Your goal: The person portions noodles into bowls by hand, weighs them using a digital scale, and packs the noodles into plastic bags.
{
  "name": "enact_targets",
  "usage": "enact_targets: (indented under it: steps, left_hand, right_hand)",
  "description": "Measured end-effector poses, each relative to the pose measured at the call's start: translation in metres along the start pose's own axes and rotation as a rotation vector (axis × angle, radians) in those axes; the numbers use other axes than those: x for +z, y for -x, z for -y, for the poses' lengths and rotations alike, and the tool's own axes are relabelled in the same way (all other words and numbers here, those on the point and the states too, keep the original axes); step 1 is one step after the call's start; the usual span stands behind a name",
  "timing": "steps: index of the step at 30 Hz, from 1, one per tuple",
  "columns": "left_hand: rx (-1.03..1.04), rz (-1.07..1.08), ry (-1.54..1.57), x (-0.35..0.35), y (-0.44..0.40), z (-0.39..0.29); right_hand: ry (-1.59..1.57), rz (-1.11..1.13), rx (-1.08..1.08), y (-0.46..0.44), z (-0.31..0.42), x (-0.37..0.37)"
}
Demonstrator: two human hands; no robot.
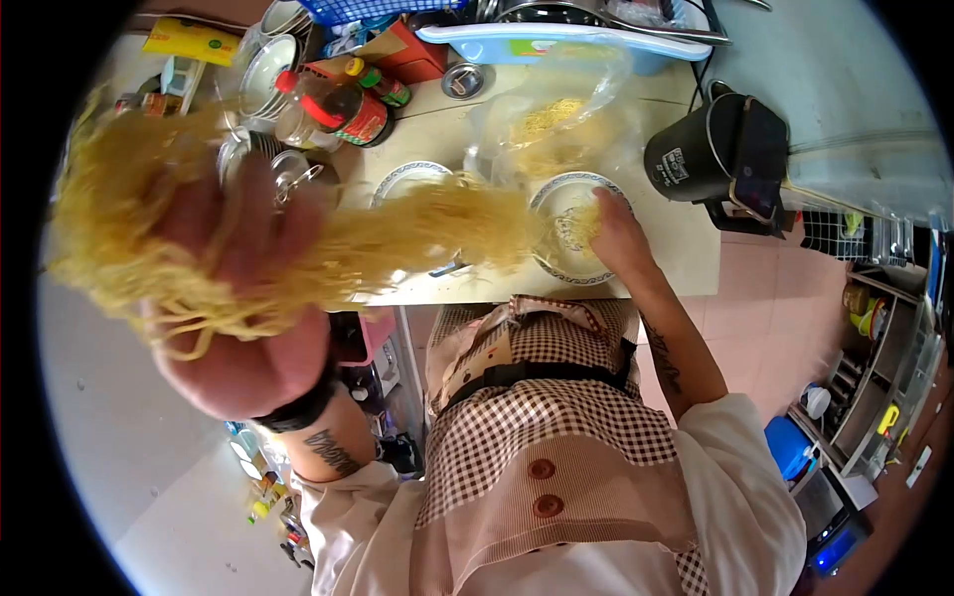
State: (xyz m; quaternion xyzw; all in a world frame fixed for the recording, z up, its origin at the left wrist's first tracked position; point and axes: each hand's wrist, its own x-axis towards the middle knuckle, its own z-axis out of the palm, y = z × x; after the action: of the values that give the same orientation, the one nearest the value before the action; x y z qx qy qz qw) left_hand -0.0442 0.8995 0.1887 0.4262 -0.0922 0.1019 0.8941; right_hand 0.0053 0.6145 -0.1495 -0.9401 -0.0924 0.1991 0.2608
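My left hand (pixel 243 368) is raised close to the camera at the left, its fingers curled around a large tangle of yellow noodles (pixel 427 233). The strands stretch sideways from it over the table towards a white bowl with a patterned rim (pixel 569 278). My right hand (pixel 621 238) reaches into that bowl at its right side, fingers bent on some noodle strands there; the fingertips are partly hidden. Behind the bowl lies a clear plastic bag (pixel 601 74) with more noodles inside. A second patterned bowl (pixel 412 171) is partly covered by the hanging noodles.
Sauce bottles (pixel 363 119) and stacked bowls (pixel 266 79) stand at the back left. A light blue tub (pixel 586 52) is at the back. To the right are a black pitcher-like container (pixel 686 154) and a phone (pixel 757 164). The table's front edge (pixel 686 294) runs before my apron.
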Motion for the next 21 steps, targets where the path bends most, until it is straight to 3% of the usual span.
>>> enact_targets:
  steps: [1, 6, 10, 12, 14, 16, 18, 19, 21]
  left_hand:
    - [0.005, 0.092, 0.021, -0.002, -0.004, -0.012]
    - [0.066, 0.053, -0.004, -0.055, 0.006, -0.033]
    - [-0.006, -0.314, -0.186, -0.111, 0.02, 0.017]
    - [-0.015, -0.468, -0.523, -0.17, 0.031, 0.061]
    - [-0.209, -0.349, -0.891, -0.222, 0.049, 0.098]
    - [-0.519, -0.25, -1.089, -0.254, 0.057, 0.123]
    - [-0.333, 0.094, -1.709, -0.26, 0.075, 0.123]
    - [-0.272, 0.085, -1.86, -0.256, 0.079, 0.118]
    - [-0.328, -0.055, -1.679, -0.248, 0.089, 0.107]
  right_hand:
    - [-0.003, -0.005, -0.012, 0.002, 0.001, -0.001]
    - [0.036, 0.016, -0.063, -0.001, -0.005, 0.011]
    - [0.026, 0.043, -0.017, 0.005, 0.002, 0.007]
    - [0.062, 0.008, -0.075, 0.004, -0.004, 0.012]
    - [0.085, -0.069, -0.16, 0.004, -0.009, 0.017]
    - [0.105, -0.035, -0.1, 0.004, -0.002, 0.014]
    - [0.111, 0.075, 0.035, 0.009, 0.016, -0.003]
    - [0.158, 0.059, 0.033, 0.009, 0.021, -0.008]
    - [0.25, 0.037, 0.035, 0.017, 0.028, -0.013]
